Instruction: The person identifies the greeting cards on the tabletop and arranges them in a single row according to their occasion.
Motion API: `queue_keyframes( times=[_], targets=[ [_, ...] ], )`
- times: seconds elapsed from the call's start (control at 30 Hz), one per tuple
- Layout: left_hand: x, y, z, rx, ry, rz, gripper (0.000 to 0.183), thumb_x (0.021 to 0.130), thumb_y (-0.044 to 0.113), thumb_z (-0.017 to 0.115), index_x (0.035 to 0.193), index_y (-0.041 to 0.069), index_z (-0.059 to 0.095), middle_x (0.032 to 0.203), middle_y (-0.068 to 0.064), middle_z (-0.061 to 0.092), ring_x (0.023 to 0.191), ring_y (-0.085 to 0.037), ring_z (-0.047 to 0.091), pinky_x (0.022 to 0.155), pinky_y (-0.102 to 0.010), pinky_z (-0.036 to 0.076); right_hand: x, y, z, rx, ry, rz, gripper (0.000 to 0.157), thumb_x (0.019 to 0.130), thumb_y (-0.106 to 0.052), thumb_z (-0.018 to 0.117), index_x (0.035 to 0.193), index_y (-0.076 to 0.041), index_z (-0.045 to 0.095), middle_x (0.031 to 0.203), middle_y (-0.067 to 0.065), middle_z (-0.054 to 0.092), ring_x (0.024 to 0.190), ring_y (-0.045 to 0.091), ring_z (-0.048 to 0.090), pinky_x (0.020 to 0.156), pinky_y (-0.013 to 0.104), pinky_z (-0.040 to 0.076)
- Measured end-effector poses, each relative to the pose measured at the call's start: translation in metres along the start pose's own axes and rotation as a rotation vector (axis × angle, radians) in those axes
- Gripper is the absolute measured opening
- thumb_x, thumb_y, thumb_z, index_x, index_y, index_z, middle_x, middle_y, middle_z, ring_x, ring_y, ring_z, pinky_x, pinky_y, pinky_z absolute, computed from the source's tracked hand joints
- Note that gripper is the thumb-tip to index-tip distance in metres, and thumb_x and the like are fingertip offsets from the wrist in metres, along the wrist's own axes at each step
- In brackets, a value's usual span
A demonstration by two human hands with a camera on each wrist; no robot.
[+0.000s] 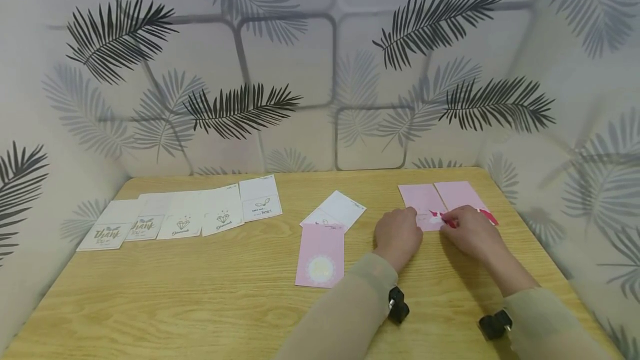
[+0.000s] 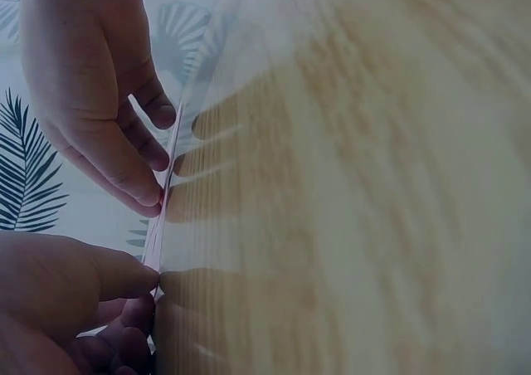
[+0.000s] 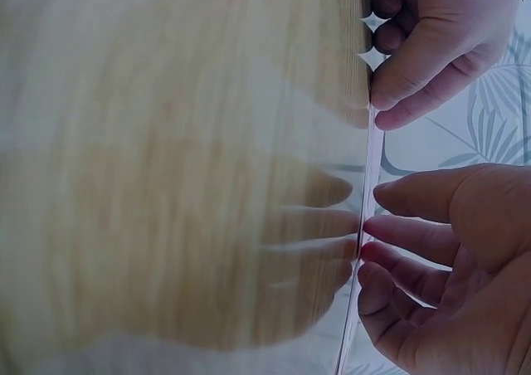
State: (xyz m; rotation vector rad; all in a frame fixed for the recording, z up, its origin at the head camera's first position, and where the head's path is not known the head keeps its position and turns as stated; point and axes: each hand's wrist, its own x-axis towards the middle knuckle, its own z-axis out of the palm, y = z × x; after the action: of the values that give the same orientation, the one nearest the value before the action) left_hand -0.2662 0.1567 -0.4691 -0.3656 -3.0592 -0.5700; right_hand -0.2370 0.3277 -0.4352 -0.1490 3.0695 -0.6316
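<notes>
Two pink cards lie side by side at the right of the table in the head view. The left pink card [image 1: 417, 194] has a pale pink lower part with a red and white mark. The right pink card [image 1: 455, 193] shows red marks low down, partly behind my right hand [image 1: 472, 232]. Fingertips of my left hand [image 1: 400, 235] touch the left pink card's near left corner. My right hand's fingertips rest near the cards' lower inner edges. Both wrist views show the left hand [image 2: 75, 292] and the right hand [image 3: 452, 242] with bent fingers reaching down to the surface.
Left of my hands lies another pink card [image 1: 320, 249] with a round pale emblem, overlapping a tilted white card [image 1: 345, 210]. A row of several white cards [image 1: 185, 204] with gold prints runs along the back left. A leaf-patterned wall covering [image 1: 300, 71] stands behind the wooden table [image 1: 200, 304].
</notes>
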Motion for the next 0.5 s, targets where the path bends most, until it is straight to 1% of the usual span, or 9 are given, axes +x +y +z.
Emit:
queue_keyframes(
  times=[0.03,0.07,0.17,0.2,0.23,0.33,0.4,0.43,0.5],
  targets=[
    [-0.004,0.002,-0.007,0.002,-0.012,-0.005,0.016,0.102,0.027,0.076,0.117,0.022,0.08,0.102,0.002,0.078,0.092,-0.018,0.075,0.072,-0.034,0.058,0.0,0.0,0.0,0.0,-0.001,-0.002,0.035,0.099,-0.013,0.073,0.121,0.014,0.074,0.122,0.037,0.068,0.12,0.055,0.061,0.104,0.068,0.049],
    [-0.007,0.002,-0.01,0.002,-0.011,-0.006,0.016,0.102,0.026,0.075,0.117,0.022,0.08,0.102,0.002,0.078,0.092,-0.019,0.075,0.073,-0.035,0.058,0.0,0.0,0.0,0.0,-0.001,-0.003,0.034,0.099,-0.013,0.074,0.121,0.014,0.074,0.122,0.037,0.069,0.119,0.055,0.062,0.104,0.068,0.049],
    [-0.01,0.003,-0.012,0.002,-0.009,-0.012,0.017,0.103,0.027,0.074,0.117,0.021,0.08,0.103,0.001,0.078,0.094,-0.019,0.075,0.074,-0.034,0.058,0.001,0.0,0.0,-0.002,-0.001,-0.009,0.034,0.099,-0.012,0.074,0.12,0.014,0.075,0.121,0.037,0.069,0.118,0.055,0.062,0.104,0.068,0.049],
    [-0.012,0.004,-0.016,0.002,-0.031,-0.022,0.018,0.105,0.028,0.073,0.12,0.021,0.08,0.105,0.002,0.078,0.097,-0.018,0.075,0.076,-0.033,0.058,0.001,0.0,0.001,-0.002,-0.001,-0.012,0.034,0.099,-0.012,0.074,0.119,0.014,0.075,0.121,0.037,0.069,0.118,0.055,0.062,0.104,0.069,0.049],
    [-0.012,0.004,-0.017,0.003,-0.03,-0.023,0.018,0.105,0.028,0.073,0.12,0.021,0.08,0.104,0.002,0.078,0.096,-0.018,0.075,0.076,-0.033,0.058,0.001,0.0,0.001,-0.003,0.0,-0.013,0.033,0.099,-0.012,0.074,0.119,0.014,0.075,0.12,0.037,0.069,0.118,0.055,0.062,0.104,0.068,0.049],
    [-0.009,0.004,-0.013,0.001,-0.033,-0.019,0.017,0.105,0.029,0.073,0.118,0.021,0.079,0.103,0.002,0.078,0.095,-0.019,0.074,0.075,-0.034,0.058,0.001,0.0,0.001,-0.002,0.004,-0.014,0.034,0.098,-0.012,0.074,0.119,0.014,0.075,0.12,0.037,0.069,0.118,0.055,0.062,0.105,0.068,0.049],
    [-0.001,0.001,-0.001,-0.007,-0.018,-0.01,0.016,0.104,0.03,0.074,0.115,0.021,0.08,0.1,0.002,0.077,0.092,-0.019,0.074,0.072,-0.035,0.058,0.001,-0.001,0.001,-0.001,0.009,-0.018,0.033,0.098,-0.012,0.074,0.118,0.014,0.075,0.119,0.036,0.069,0.117,0.054,0.062,0.104,0.068,0.049],
    [0.003,-0.001,0.005,-0.012,-0.01,-0.005,0.015,0.103,0.031,0.075,0.114,0.022,0.08,0.098,0.002,0.077,0.09,-0.019,0.074,0.071,-0.036,0.058,0.001,-0.001,0.001,0.002,0.011,-0.019,0.033,0.098,-0.012,0.074,0.118,0.014,0.075,0.119,0.036,0.07,0.113,0.052,0.063,0.102,0.068,0.05],
    [0.009,-0.003,0.013,-0.014,-0.009,-0.002,0.014,0.102,0.033,0.075,0.112,0.023,0.079,0.097,0.003,0.076,0.089,-0.02,0.074,0.07,-0.037,0.059,0.0,-0.001,0.001,0.004,0.018,-0.019,0.034,0.098,-0.012,0.074,0.12,0.014,0.075,0.119,0.036,0.07,0.109,0.05,0.064,0.1,0.067,0.051]
  ],
)
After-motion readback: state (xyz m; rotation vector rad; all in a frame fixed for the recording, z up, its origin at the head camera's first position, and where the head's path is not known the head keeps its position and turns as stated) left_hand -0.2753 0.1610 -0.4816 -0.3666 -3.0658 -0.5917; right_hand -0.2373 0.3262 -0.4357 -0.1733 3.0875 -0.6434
